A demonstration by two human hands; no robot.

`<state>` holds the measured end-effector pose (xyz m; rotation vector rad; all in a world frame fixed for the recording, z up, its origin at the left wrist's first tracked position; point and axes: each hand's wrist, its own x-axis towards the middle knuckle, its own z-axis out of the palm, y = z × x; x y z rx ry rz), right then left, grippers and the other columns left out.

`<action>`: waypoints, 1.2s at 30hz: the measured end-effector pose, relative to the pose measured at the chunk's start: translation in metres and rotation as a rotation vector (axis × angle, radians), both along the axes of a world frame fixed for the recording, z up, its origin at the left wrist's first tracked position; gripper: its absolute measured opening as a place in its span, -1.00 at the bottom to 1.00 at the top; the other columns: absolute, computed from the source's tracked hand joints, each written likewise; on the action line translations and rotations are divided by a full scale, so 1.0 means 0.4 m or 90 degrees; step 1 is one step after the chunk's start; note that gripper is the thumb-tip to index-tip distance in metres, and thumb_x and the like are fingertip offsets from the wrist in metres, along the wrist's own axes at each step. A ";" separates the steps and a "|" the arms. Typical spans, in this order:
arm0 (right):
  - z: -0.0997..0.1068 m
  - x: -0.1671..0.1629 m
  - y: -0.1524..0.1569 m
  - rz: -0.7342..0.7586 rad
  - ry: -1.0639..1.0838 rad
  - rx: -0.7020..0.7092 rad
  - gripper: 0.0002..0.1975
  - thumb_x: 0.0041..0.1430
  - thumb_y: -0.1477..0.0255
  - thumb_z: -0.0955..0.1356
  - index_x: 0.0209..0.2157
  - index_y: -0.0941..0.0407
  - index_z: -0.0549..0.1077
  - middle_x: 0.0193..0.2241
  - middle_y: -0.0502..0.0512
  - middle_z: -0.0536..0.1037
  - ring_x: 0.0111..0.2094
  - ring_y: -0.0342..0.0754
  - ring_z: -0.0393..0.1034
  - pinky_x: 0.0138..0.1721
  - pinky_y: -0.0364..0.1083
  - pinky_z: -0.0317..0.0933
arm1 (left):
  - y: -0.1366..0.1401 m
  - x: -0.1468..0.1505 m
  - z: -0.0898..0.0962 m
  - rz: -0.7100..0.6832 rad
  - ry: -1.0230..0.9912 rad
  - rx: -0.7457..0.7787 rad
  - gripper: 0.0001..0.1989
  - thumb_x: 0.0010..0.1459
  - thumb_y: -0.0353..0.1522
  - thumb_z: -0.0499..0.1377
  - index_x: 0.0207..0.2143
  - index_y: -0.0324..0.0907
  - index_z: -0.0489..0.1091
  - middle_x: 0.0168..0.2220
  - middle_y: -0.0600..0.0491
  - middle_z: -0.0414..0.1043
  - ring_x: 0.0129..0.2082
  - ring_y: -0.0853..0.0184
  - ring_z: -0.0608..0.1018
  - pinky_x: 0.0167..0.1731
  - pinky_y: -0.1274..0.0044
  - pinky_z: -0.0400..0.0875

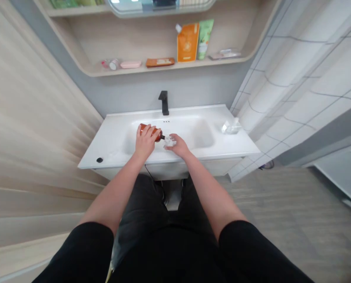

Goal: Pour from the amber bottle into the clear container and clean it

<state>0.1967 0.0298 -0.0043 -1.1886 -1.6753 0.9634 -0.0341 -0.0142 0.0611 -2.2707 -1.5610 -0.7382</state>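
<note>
- Brown bottle with a black neck [159,137]: above the white rectangular sink basin [203,133], tilted on its side, neck pointing right.
- Left hand [146,141]: wrapped over the bottle body, fingers closed around it.
- Small clear see-through container [169,142]: right at the bottle's neck; contact or gap, can't tell. Contents too small to make out.
- Right hand [179,146]: fingers curled, gripping the clear container from its right side.
- Matte black faucet [164,103]: behind the basin, upright, beyond both hands.
- Small round black piece [99,160]: on the white countertop [112,135], near left front corner.
- Clear see-through object [231,126]: countertop, right side, near the tiled wall; blurry.
- Beige wall shelf [122,35], above faucet: orange spouted pouch [187,43] and green tube [205,39] upright side by side; flat orange-brown packet [160,62] and pink oblong item [130,64] lying to their left.
- Far left: beige curtain [31,98]. Right: white tiled wall [299,78].
</note>
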 end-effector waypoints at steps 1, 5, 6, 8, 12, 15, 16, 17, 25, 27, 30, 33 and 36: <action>-0.001 0.000 0.001 -0.001 0.001 0.000 -0.20 -0.14 0.36 0.73 0.18 0.00 0.55 0.06 0.09 0.68 0.08 0.15 0.60 0.32 0.21 0.46 | 0.000 0.000 0.003 -0.001 0.004 -0.003 -0.46 0.50 -0.46 0.10 0.42 0.06 0.52 0.48 -0.11 0.50 0.62 0.00 0.34 0.70 -0.13 -0.14; -0.006 -0.002 0.004 0.001 0.015 -0.010 -0.20 -0.14 0.36 0.73 0.18 0.00 0.55 0.05 0.09 0.67 0.07 0.15 0.61 0.29 0.20 0.49 | 0.000 0.000 0.012 0.000 0.024 -0.002 -0.46 0.51 -0.45 0.09 0.42 0.08 0.50 0.49 -0.09 0.51 0.61 0.00 0.36 0.70 -0.13 -0.11; -0.006 -0.002 0.004 0.001 0.018 -0.012 -0.19 -0.15 0.36 0.73 0.18 0.00 0.55 0.05 0.10 0.67 0.07 0.15 0.61 0.28 0.20 0.49 | 0.000 0.000 0.012 -0.002 0.025 0.001 -0.45 0.51 -0.45 0.09 0.43 0.09 0.50 0.48 -0.09 0.51 0.61 0.00 0.36 0.69 -0.14 -0.11; -0.005 -0.002 0.003 -0.003 0.018 -0.011 -0.19 -0.16 0.36 0.74 0.17 0.00 0.56 0.05 0.10 0.67 0.07 0.16 0.61 0.29 0.21 0.48 | 0.003 -0.002 0.012 -0.010 0.018 0.006 -0.45 0.50 -0.44 0.10 0.43 0.09 0.50 0.47 -0.11 0.52 0.60 -0.01 0.37 0.69 -0.17 -0.11; -0.001 -0.001 0.002 -0.005 0.016 -0.005 -0.20 -0.15 0.34 0.74 0.17 0.00 0.57 0.04 0.10 0.67 0.07 0.18 0.61 0.31 0.23 0.46 | 0.009 -0.005 0.010 -0.033 0.014 0.020 -0.44 0.48 -0.45 0.11 0.43 0.06 0.50 0.46 -0.16 0.53 0.59 -0.06 0.38 0.66 -0.22 -0.10; -0.002 -0.002 0.001 -0.008 0.018 -0.002 -0.21 -0.15 0.33 0.73 0.16 0.01 0.57 0.04 0.10 0.67 0.06 0.18 0.62 0.30 0.22 0.47 | 0.012 -0.006 0.013 -0.042 0.025 0.035 -0.46 0.49 -0.45 0.09 0.42 0.05 0.51 0.45 -0.17 0.54 0.58 -0.06 0.40 0.66 -0.22 -0.07; -0.003 -0.002 0.001 -0.009 0.019 0.001 -0.21 -0.15 0.33 0.73 0.16 0.01 0.57 0.04 0.10 0.68 0.06 0.18 0.62 0.30 0.22 0.47 | 0.013 -0.006 0.015 -0.046 0.027 0.036 -0.46 0.50 -0.45 0.09 0.42 0.05 0.51 0.44 -0.17 0.54 0.57 -0.05 0.40 0.66 -0.22 -0.07; -0.003 -0.003 0.001 -0.011 0.020 0.004 -0.22 -0.15 0.32 0.73 0.15 0.01 0.57 0.04 0.10 0.68 0.06 0.18 0.62 0.30 0.22 0.48 | 0.014 -0.006 0.018 -0.051 0.028 0.036 -0.46 0.50 -0.45 0.09 0.42 0.05 0.50 0.44 -0.18 0.54 0.57 -0.05 0.41 0.66 -0.22 -0.08; -0.002 -0.002 -0.005 -0.015 0.007 0.018 -0.21 -0.14 0.30 0.73 0.17 0.02 0.57 0.05 0.11 0.68 0.05 0.17 0.62 0.28 0.20 0.48 | 0.022 -0.014 0.031 -0.067 0.039 0.020 -0.45 0.47 -0.47 0.10 0.42 0.02 0.51 0.44 -0.21 0.54 0.56 -0.07 0.41 0.65 -0.25 -0.10; 0.001 -0.001 -0.007 -0.015 0.003 0.021 -0.21 -0.13 0.30 0.72 0.18 0.02 0.57 0.06 0.11 0.68 0.04 0.16 0.62 0.27 0.19 0.48 | 0.025 -0.016 0.032 -0.072 0.046 0.024 -0.45 0.48 -0.47 0.10 0.42 0.03 0.51 0.44 -0.20 0.54 0.56 -0.06 0.42 0.65 -0.24 -0.09; 0.005 0.000 -0.010 -0.018 -0.004 0.022 -0.21 -0.13 0.30 0.72 0.18 0.02 0.57 0.06 0.11 0.67 0.05 0.16 0.62 0.27 0.18 0.48 | 0.028 -0.019 0.035 -0.076 0.053 0.018 -0.44 0.48 -0.48 0.09 0.42 0.03 0.51 0.45 -0.19 0.53 0.57 -0.05 0.41 0.66 -0.23 -0.09; 0.007 -0.001 -0.011 -0.023 -0.003 0.023 -0.22 -0.15 0.30 0.73 0.16 0.00 0.58 0.04 0.09 0.68 0.05 0.17 0.62 0.27 0.19 0.48 | 0.029 -0.020 0.041 -0.083 0.057 0.013 -0.43 0.47 -0.48 0.10 0.43 0.04 0.51 0.45 -0.18 0.53 0.57 -0.06 0.41 0.66 -0.25 -0.10; 0.008 -0.001 -0.012 -0.025 0.003 0.024 -0.23 -0.15 0.30 0.72 0.16 -0.01 0.59 0.02 0.08 0.68 0.02 0.16 0.62 0.24 0.18 0.50 | 0.028 -0.019 0.049 -0.089 0.065 0.018 -0.43 0.49 -0.47 0.09 0.44 0.06 0.50 0.44 -0.17 0.54 0.57 -0.06 0.40 0.66 -0.24 -0.09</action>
